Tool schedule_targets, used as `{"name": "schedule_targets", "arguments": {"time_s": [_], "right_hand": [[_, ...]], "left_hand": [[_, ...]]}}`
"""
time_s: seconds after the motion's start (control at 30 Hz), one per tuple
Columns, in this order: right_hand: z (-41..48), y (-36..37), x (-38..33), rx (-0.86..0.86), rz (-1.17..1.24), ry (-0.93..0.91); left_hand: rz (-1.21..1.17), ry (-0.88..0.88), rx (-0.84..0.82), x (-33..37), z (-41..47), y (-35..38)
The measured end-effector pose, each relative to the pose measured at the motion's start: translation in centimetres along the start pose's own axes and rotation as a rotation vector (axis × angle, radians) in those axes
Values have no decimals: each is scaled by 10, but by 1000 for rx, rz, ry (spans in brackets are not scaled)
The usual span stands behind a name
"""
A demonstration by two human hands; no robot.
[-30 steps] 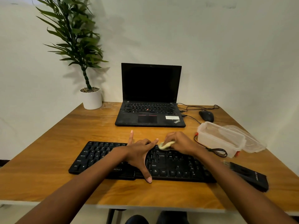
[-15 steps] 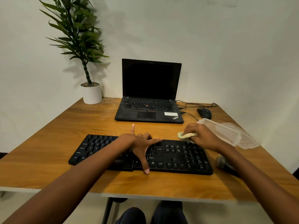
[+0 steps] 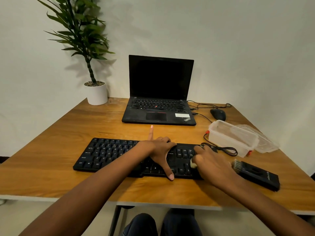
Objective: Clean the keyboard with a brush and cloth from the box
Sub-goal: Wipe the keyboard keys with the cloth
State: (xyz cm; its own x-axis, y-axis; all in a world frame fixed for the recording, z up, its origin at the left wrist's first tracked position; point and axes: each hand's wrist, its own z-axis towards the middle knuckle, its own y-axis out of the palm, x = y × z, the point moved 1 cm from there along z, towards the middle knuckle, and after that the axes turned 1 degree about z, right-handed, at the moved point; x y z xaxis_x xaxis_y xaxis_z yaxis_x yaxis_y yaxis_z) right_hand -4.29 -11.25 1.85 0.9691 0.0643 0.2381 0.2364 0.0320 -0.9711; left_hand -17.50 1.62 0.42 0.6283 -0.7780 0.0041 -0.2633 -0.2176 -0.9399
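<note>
A black keyboard [image 3: 109, 154] lies across the front of the wooden desk [image 3: 59, 138]. My left hand [image 3: 160, 149] rests on its middle, with the thumb at the front edge and the index finger stretched toward the laptop. My right hand [image 3: 209, 162] lies on the keyboard's right end and presses a pale yellow cloth [image 3: 193, 165] onto the keys; only a small part of the cloth shows under the palm. A black brush [image 3: 255, 174] lies on the desk right of the keyboard, bristles toward my hand. The clear plastic box [image 3: 231, 137] stands open behind it.
An open black laptop [image 3: 159, 106] sits at the back centre, with a black mouse [image 3: 218, 114] and cables to its right. A potted plant [image 3: 96, 92] stands at the back left. The box lid [image 3: 262, 138] lies beside the box, and the keyboard's cable [image 3: 221, 149] is coiled in front of the box.
My right hand has carried the cloth from the keyboard's top edge down over its right end, toward the front. The left hand has stayed put. The camera view has shifted.
</note>
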Motion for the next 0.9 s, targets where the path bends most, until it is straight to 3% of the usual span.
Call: {"name": "schedule_targets", "arguments": {"time_s": [0.13,0.9], "right_hand": [[10,-8,-1,-1,-24,2],[20,12,21,41,390,-68]], "left_hand": [[10,5,1,-1,1,1],[3,5,45,3,-5,3]]}}
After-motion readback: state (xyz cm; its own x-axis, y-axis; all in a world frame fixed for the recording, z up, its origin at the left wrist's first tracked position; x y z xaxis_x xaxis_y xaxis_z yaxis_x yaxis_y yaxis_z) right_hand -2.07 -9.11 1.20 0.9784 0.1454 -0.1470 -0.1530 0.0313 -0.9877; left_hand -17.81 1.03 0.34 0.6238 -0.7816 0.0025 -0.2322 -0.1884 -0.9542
